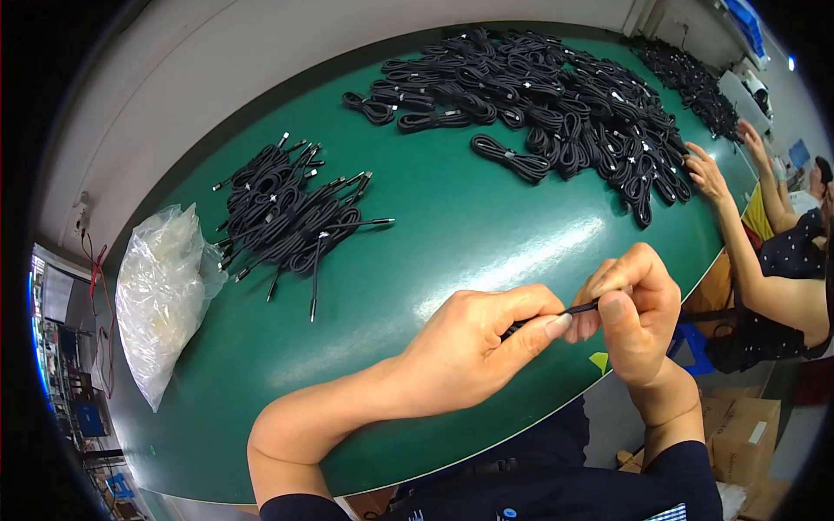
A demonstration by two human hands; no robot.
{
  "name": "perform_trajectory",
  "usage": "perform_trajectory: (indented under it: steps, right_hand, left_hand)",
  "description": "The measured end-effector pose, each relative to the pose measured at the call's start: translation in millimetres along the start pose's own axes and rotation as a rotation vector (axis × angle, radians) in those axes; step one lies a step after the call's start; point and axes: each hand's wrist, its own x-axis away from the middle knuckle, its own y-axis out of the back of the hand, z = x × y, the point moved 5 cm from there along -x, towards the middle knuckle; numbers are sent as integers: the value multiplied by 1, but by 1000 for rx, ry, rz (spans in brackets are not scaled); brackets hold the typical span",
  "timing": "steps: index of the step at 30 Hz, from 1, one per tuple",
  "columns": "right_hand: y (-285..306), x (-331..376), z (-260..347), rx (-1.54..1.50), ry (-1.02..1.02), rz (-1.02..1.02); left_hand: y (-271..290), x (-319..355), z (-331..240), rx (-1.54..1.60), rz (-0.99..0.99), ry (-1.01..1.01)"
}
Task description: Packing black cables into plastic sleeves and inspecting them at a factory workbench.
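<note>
Above the near edge of the green table, my left hand (pixel 486 343) is closed round a black cable (pixel 580 307), a short stretch of which runs across to my right hand. Thumb and fingers of my right hand (pixel 632 308) pinch the cable's other end; the tip is mostly hidden by the fingers. What lies inside my left palm is largely covered. Left of my hands rests a bunch of black braided cables (pixel 291 213) with their plugs sticking out. Farther back is a large heap of coiled black cables (pixel 556 95).
A clear plastic bag (pixel 165 295) stands at the table's left end. At the right, a co-worker's hand (pixel 708 174) reaches to the heap's edge. More cables (pixel 691 82) lie at the far right. Cardboard boxes (pixel 738 438) and a blue stool (pixel 691 347) are below the table on the right.
</note>
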Motion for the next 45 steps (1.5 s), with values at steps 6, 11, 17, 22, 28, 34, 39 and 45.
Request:
perform_trajectory:
  steps: [6, 11, 17, 22, 28, 34, 39, 45]
  right_hand:
    - [-8, -46, -26, 82, -263, 295]
    - [-1, -152, -101, 775, 140, 203]
    - [-5, -220, -178, 1557, 235, 210]
    - [1, -214, -172, 1594, 267, 287]
    - [-33, -133, -117, 1381, 571, 595]
    - [-39, -66, -67, 1178, 667, 601]
    - [-17, -45, -31, 1072, 462, 446]
    - [14, -20, -37, 577, -148, 417]
  left_hand:
    - [35, 12, -9, -392, -148, -54]
    - [131, 20, -1, -1476, -809, -106]
    - [189, 34, 70, -1503, -885, 93]
    - [129, 20, 32, -1384, -652, -224]
    - [100, -1, 40, -820, -666, -181]
    - [71, -26, 66, 87, -211, 311]
    - [36, -33, 59, 349, -96, 261]
    - [3, -30, 46, 432, -107, 276]
